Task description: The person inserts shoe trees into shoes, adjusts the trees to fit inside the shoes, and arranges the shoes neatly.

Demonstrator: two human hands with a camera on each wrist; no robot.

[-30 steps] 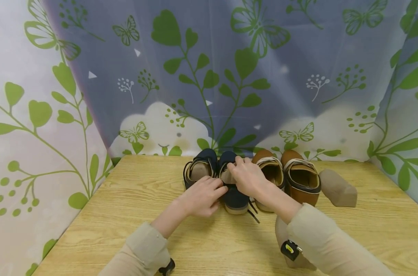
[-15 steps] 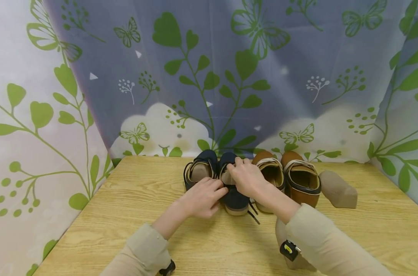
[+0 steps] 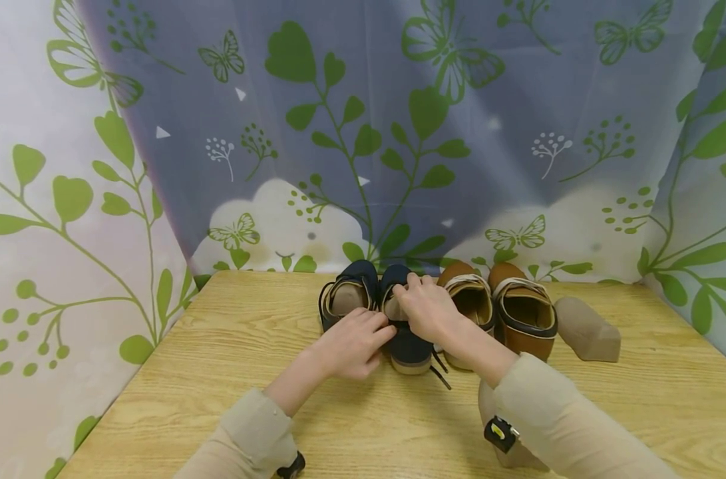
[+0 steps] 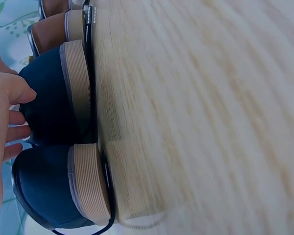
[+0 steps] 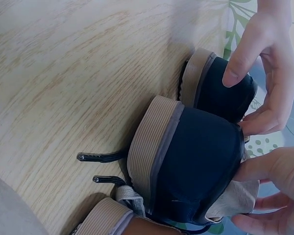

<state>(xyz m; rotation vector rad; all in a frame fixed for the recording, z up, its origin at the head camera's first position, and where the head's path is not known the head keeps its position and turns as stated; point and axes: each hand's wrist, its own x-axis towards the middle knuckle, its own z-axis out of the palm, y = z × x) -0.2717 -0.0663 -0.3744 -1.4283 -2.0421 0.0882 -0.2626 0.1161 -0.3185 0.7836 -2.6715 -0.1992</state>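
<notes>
Two navy shoes stand side by side at the back of the table. Over the right navy shoe [image 3: 410, 349], my right hand [image 3: 428, 306] pinches a beige shoe insert [image 5: 240, 198] that sits in its opening. My left hand [image 3: 351, 342] holds the heel collar of this same shoe, fingers curled at its rim. The left navy shoe [image 3: 358, 271], laces loose, has another beige insert [image 3: 346, 298] inside. The left wrist view shows both navy heels, with my left hand [image 4: 2, 122] beside them. The fingertips inside the shoe are partly hidden.
Two brown shoes [image 3: 521, 319] with pale laces stand to the right. Beyond them lies a beige insert [image 3: 587, 329]. Another beige insert [image 3: 488, 402] lies under my right forearm. A printed curtain [image 3: 339, 133] rises behind the wooden table [image 3: 231, 359].
Both hands stay at the right navy shoe almost without moving. My right wrist shifts very slightly left. The shoes remain in place.
</notes>
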